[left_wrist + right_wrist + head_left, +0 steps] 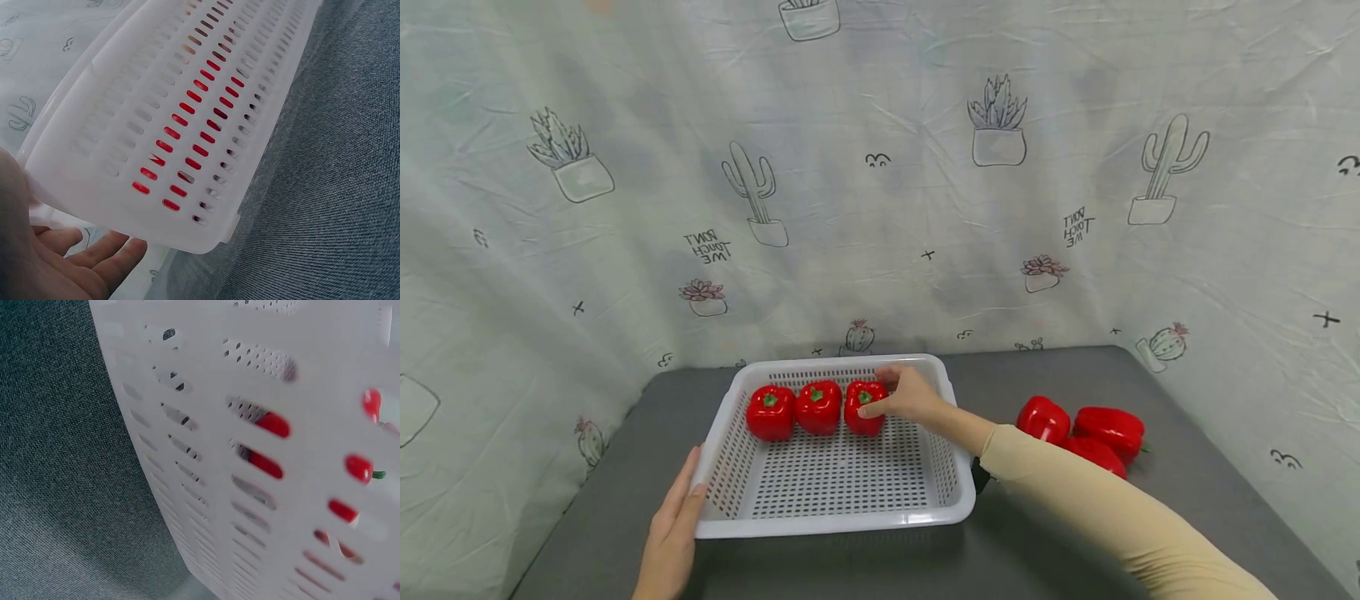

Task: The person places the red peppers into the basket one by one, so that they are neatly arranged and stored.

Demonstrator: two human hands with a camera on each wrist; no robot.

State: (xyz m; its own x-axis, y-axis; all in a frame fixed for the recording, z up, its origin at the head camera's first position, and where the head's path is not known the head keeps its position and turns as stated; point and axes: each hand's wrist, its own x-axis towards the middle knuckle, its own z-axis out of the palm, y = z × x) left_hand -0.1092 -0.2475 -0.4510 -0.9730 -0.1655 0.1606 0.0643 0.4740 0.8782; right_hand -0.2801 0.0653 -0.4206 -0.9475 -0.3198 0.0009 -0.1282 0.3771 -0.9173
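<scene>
A pale fabric backdrop printed with potted cacti [850,208] hung behind a dark grey cloth-covered table [1030,550]. At centre frame, a right hand [910,396] reached over the right rim of a white perforated plastic basket [835,526], thumb and fingers clamped on a glossy red bell pepper with a green stem [861,402] at the basket's upper right. At lower left, a left hand [672,525] gripped the basket's left rim, fingers beneath it. Two matching red peppers [771,412] sat left of the held one. A cream sleeve [1105,512] crossed the lower right, partly hiding three loose red peppers [1108,427]; the slotted basket wall screened both wrist views.
</scene>
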